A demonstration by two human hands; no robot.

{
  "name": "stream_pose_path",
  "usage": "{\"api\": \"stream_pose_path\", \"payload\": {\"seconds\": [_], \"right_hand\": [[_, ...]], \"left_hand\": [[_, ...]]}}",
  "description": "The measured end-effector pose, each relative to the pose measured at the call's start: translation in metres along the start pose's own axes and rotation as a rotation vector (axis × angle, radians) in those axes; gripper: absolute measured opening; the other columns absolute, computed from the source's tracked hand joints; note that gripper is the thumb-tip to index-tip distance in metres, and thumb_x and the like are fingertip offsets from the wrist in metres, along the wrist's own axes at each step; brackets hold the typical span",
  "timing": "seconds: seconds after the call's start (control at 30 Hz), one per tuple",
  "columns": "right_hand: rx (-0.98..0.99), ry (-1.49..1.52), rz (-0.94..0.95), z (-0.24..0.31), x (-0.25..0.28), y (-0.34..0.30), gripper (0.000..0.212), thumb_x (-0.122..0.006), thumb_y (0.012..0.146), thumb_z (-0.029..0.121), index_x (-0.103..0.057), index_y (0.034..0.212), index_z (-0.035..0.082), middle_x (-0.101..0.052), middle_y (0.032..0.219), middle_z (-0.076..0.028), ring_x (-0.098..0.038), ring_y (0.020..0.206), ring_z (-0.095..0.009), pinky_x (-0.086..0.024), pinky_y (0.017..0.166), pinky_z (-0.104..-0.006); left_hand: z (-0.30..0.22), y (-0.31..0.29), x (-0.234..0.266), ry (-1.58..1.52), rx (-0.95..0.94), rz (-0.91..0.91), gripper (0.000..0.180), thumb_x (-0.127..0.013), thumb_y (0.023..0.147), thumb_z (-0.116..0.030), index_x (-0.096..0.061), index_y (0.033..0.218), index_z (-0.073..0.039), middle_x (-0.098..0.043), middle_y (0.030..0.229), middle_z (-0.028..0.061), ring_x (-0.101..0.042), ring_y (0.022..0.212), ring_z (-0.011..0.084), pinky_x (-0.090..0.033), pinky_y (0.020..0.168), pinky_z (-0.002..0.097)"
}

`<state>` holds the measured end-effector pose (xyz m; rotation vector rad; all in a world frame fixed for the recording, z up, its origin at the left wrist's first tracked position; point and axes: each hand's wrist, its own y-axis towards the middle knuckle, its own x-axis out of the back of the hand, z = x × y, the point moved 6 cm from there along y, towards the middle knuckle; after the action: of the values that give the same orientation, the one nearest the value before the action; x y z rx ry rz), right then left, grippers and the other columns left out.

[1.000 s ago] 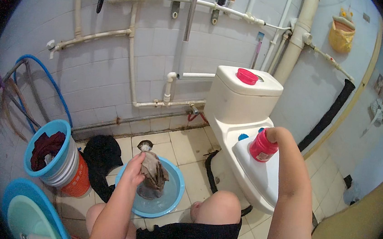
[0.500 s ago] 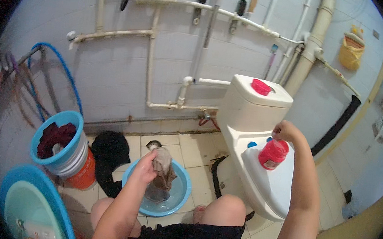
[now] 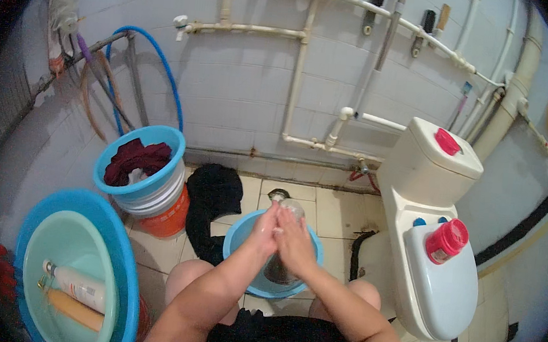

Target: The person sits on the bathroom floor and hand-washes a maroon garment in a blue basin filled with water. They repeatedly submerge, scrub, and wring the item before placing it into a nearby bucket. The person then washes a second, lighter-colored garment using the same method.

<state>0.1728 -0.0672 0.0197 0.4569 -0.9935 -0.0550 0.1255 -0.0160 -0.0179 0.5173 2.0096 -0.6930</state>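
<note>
My left hand (image 3: 262, 232) and my right hand (image 3: 295, 246) are pressed together above a light blue basin (image 3: 235, 238) on the floor between my knees. Between them is a wet grey-brown cloth (image 3: 293, 206). One end shows pale beyond my fingers, and a darker part hangs below into the basin. Most of the cloth is covered by my hands. To the right, a red plastic jar (image 3: 445, 242) without its lid stands on the closed toilet lid (image 3: 439, 299).
A red jar lid (image 3: 447, 142) lies on the toilet tank. At left, a blue basin holding dark red clothes (image 3: 136, 161) tops stacked buckets (image 3: 169, 211), beside black fabric (image 3: 214, 198). Nearer are nested basins (image 3: 38, 241) with a white bottle (image 3: 81, 284). Pipes (image 3: 247, 30) line the wall.
My right hand has left the red jar and come over to the left, onto the cloth in my left hand. The view has swung left.
</note>
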Motion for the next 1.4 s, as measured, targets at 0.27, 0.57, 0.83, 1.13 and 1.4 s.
{"api": "stream_pose_path", "payload": {"seconds": [0.27, 0.57, 0.83, 1.13, 1.4], "right_hand": [[-0.102, 0.071, 0.041, -0.015, -0.034, 0.008, 0.052, -0.028, 0.095, 0.030, -0.028, 0.134, -0.006, -0.027, 0.141, -0.023, -0.020, 0.134, -0.032, -0.013, 0.109, -0.0459], [-0.341, 0.734, 0.360, -0.073, -0.010, 0.013, 0.033, -0.046, 0.093, 0.032, -0.056, 0.101, 0.002, -0.059, 0.092, -0.008, -0.053, 0.086, -0.019, -0.042, 0.079, -0.0326], [-0.283, 0.819, -0.070, -0.029, 0.007, 0.005, 0.022, -0.058, 0.087, 0.025, -0.054, 0.092, 0.004, -0.058, 0.077, -0.005, -0.055, 0.073, -0.017, -0.044, 0.068, -0.0311], [-0.325, -0.085, -0.197, -0.049, 0.008, 0.026, 0.032, -0.043, 0.090, 0.034, -0.056, 0.077, 0.008, -0.060, 0.065, -0.016, -0.059, 0.061, -0.037, -0.044, 0.052, -0.0493], [-0.384, 0.004, -0.140, -0.078, 0.001, 0.031, 0.038, -0.040, 0.091, 0.040, -0.058, 0.088, 0.006, -0.059, 0.072, -0.022, -0.058, 0.071, -0.040, -0.044, 0.064, -0.0470]], "left_hand": [[-0.001, 0.001, 0.016, 0.080, 0.037, 0.025, 0.072, -0.032, 0.086, -0.064, -0.041, 0.127, -0.006, -0.046, 0.129, 0.0102, -0.044, 0.118, 0.0223, -0.033, 0.100, 0.0376], [-0.015, -0.014, 0.007, 0.600, -0.013, 0.130, 0.036, -0.043, 0.095, -0.034, -0.053, 0.110, -0.003, -0.059, 0.105, 0.0068, -0.056, 0.095, 0.0175, -0.044, 0.085, 0.0322], [-0.039, 0.013, 0.043, 0.625, -0.397, -0.338, 0.041, -0.041, 0.094, -0.041, -0.055, 0.085, -0.003, -0.055, 0.077, 0.0041, -0.050, 0.069, 0.0121, -0.041, 0.062, 0.0267], [0.043, 0.022, 0.002, -0.191, 0.030, -0.101, 0.037, -0.041, 0.091, -0.049, -0.048, 0.079, -0.015, -0.051, 0.073, 0.0019, -0.048, 0.065, 0.0160, -0.042, 0.059, 0.0323], [0.040, 0.018, 0.027, -0.021, 0.066, -0.043, 0.051, -0.037, 0.090, -0.054, -0.052, 0.111, -0.010, -0.058, 0.101, 0.0080, -0.056, 0.095, 0.0259, -0.044, 0.086, 0.0451]]}}
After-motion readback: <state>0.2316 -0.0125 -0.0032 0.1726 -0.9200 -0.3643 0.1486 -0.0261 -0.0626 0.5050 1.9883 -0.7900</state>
